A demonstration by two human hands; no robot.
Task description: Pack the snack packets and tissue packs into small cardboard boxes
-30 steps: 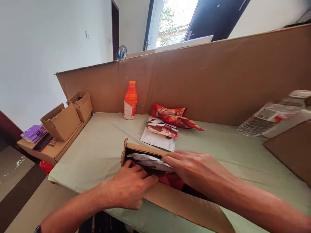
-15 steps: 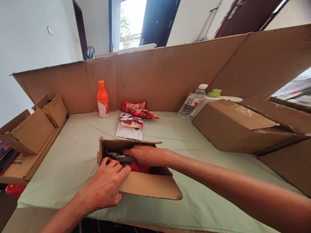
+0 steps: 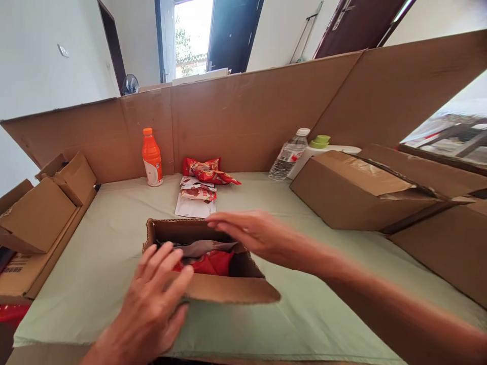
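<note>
In front of me on the green cloth stands an uncapped small cardboard box [image 3: 232,289], its near flap folded outward. Inside it lie a red packet [image 3: 213,263] and a grey packet [image 3: 201,248], partly in shadow. My left hand [image 3: 155,294], fingers spread, hovers at the box's near left corner; whether it touches the cardboard I cannot tell. Above the far right side of the box is my right hand [image 3: 251,230], slightly blurred, fingers stretched out and nothing held. Just beyond the box lie several red snack packets [image 3: 211,172] and white-and-red packets [image 3: 198,191].
An orange bottle [image 3: 152,158] stands at the back left. A clear water bottle [image 3: 288,156] leans beside a green-capped white container [image 3: 319,143]. Larger cardboard boxes [image 3: 357,190] line the right, others [image 3: 45,218] the left. A tall cardboard panel [image 3: 228,121] closes off the back.
My right hand has come up out of the box, its fingers now straight. My left hand has lifted from the box edge and spread its fingers. The view has shifted slightly right.
</note>
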